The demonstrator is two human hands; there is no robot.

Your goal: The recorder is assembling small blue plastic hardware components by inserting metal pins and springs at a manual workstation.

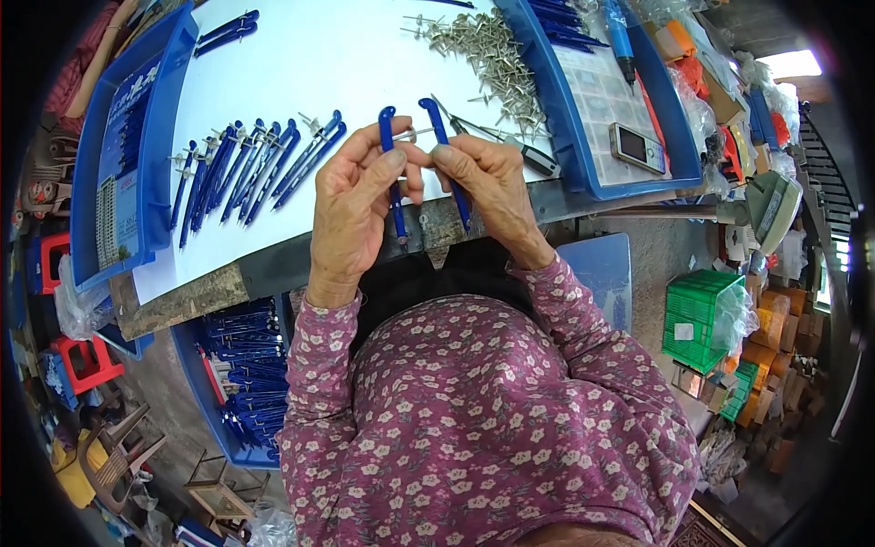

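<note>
The person wears a long-sleeved blouse [474, 410] of purplish maroon cloth, printed all over with small pale blossoms and tiny darker sprigs. Its sleeves [319, 337] reach to the wrists and end in plain hemmed cuffs. Both hands [351, 205] are bare, without gloves, rings or a watch.

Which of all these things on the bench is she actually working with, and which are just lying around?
In use:
left hand holding one blue compass leg
right hand holding the other blue leg
pile of metal pins
row of assembled blue compasses

Lying about:
small phone
green crate
red stool
screwdriver
</note>
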